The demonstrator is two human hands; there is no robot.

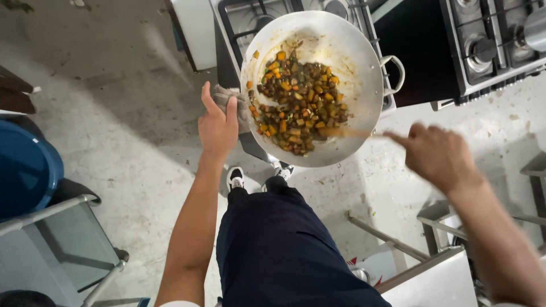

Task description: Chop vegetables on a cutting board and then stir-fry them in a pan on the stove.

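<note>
A large metal wok (352,62) holds chopped, browned vegetables with orange pieces (298,108) and is tilted toward me over the floor. My left hand (218,126) grips the wok's near rim through a grey cloth (238,102). My right hand (435,154), blurred by motion, holds a wooden spoon (350,133) whose end lies in the food at the wok's lower edge. The wok's other loop handle (396,74) sticks out on the right side.
A gas stove (250,20) stands behind the wok, and a second one (492,40) is at the top right. A blue drum (25,167) and a metal-framed table (68,239) stand on the left. Metal racks (432,256) are at the lower right. My legs and shoes (236,176) are below.
</note>
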